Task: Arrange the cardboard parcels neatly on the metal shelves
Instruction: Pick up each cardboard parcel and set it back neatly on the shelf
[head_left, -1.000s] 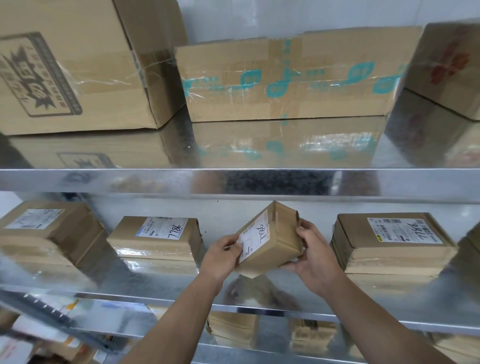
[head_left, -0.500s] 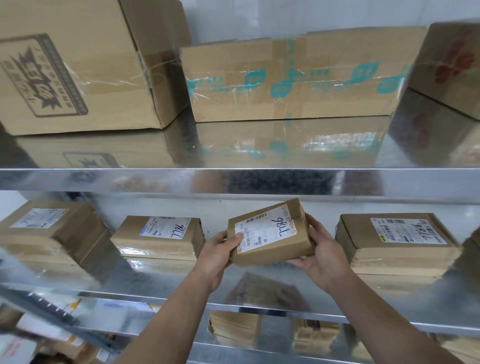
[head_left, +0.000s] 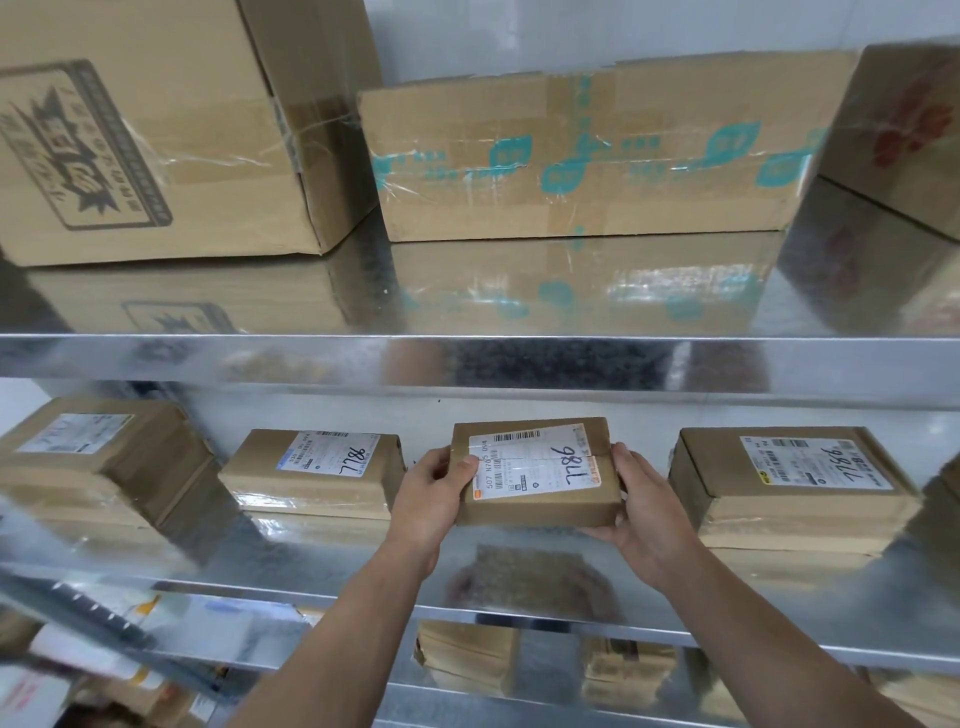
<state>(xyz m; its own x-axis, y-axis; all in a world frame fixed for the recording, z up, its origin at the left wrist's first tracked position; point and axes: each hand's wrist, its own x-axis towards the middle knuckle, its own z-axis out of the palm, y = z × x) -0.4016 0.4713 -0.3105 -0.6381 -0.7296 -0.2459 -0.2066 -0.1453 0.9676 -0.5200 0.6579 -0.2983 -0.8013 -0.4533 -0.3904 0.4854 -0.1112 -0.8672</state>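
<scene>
While you hold the small parcel (head_left: 535, 473) over the middle shelf (head_left: 311, 566), this row looks nearly done.
The left neighbour (head_left: 317, 467) already lies flat, label up; your left hand (head_left: 434, 499) pinches the small parcel's left edge, thumb on its white label (head_left: 540, 465); it is level, plain brown, seemingly not yet set down; your right hand (head_left: 641, 512) curls under its right edge; the right neighbour (head_left: 789, 478) lies beyond.

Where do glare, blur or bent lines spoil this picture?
Head view: the upper metal shelf mirrors the teal-printed box above it, with pale glare streaks; the lower-left corner is smeared by blur; the held parcel and its label are sharp; the wide lens tilts the leftmost parcel.
</scene>
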